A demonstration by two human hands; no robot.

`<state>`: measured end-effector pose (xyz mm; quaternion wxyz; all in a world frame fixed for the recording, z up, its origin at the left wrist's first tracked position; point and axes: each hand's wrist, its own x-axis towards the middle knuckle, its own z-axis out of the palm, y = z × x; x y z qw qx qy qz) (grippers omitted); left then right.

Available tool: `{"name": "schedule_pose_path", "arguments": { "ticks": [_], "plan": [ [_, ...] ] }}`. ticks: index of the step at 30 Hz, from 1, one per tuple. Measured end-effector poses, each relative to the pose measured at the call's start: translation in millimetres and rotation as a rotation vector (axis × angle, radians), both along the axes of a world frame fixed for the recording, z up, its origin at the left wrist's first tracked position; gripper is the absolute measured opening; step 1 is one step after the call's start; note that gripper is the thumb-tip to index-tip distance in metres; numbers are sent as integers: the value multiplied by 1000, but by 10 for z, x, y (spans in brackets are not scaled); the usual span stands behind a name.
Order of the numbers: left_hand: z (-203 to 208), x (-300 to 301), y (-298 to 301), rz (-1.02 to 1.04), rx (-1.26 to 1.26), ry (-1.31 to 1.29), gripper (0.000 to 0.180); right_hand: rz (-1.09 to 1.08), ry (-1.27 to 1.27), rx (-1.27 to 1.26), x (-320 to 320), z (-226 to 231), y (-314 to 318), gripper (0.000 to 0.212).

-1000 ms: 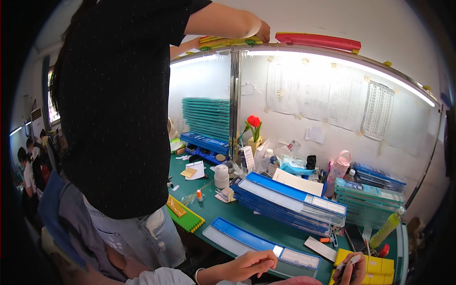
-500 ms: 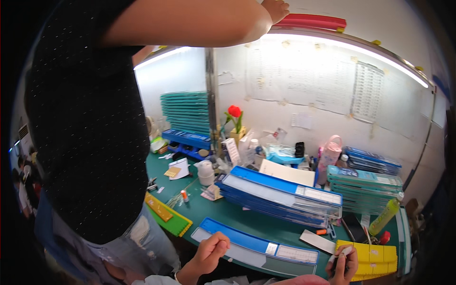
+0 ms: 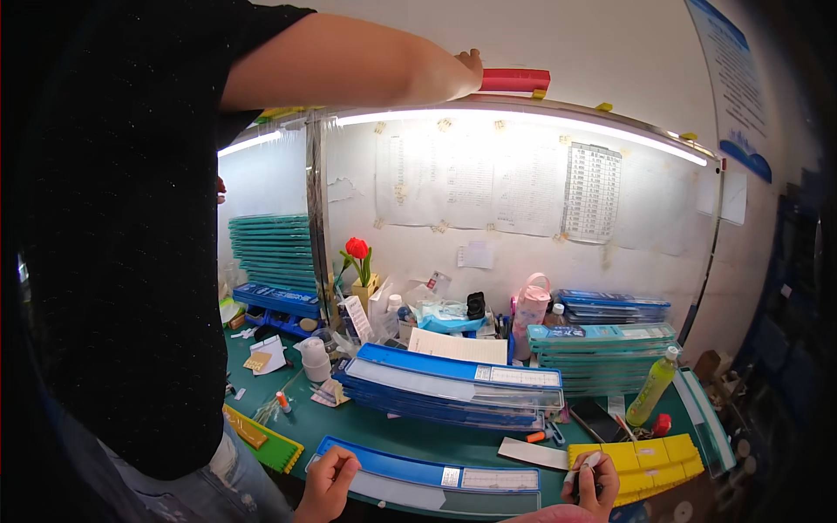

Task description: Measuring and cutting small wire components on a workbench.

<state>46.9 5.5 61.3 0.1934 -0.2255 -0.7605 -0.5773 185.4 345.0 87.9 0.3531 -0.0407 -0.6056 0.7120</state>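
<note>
My left hand (image 3: 328, 488) is curled closed at the left end of a long, flat case (image 3: 410, 465) with a blue upper band and a clear lower part. Anything inside those fingers is hidden. My right hand (image 3: 596, 490) pinches a small, slender white object (image 3: 589, 462) between thumb and fingers; its exact kind is unclear. That hand is beside the yellow ridged blocks (image 3: 667, 462), near the case's right end. A white strip (image 3: 532, 453) lies on the table just beyond it.
At left stands a person in a black shirt (image 3: 122, 244), arm stretched to a red long box (image 3: 516, 80) above the lamp. Stacked blue cases (image 3: 453, 370), teal cases (image 3: 602, 349), a green bottle (image 3: 654, 383), a pink bottle (image 3: 530, 309) and a green tray (image 3: 275, 449) crowd the table.
The view has turned right and upward, so the table contents sit farther left. My left hand remains closed by the blue case, and my right hand still pinches the white object.
</note>
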Motion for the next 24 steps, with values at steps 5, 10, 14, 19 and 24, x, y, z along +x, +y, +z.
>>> {"name": "schedule_pose_path", "arguments": {
  "ticks": [5,10,14,19,24],
  "plan": [
    [70,63,-49,24,-76,31,27,-26,-37,13,89,-37,57,10],
    [103,47,-53,-25,-116,0,23,-43,-34,-22,78,-37,64,10],
    [128,21,11,-82,-127,-4,21,-55,-61,-21,70,48,29,13],
    [151,27,89,-151,-138,0,18,-48,-33,-4,64,55,20,14],
    [130,43,112,-135,-100,1,16,-72,9,-72,81,43,-8,13]
  ]
}}
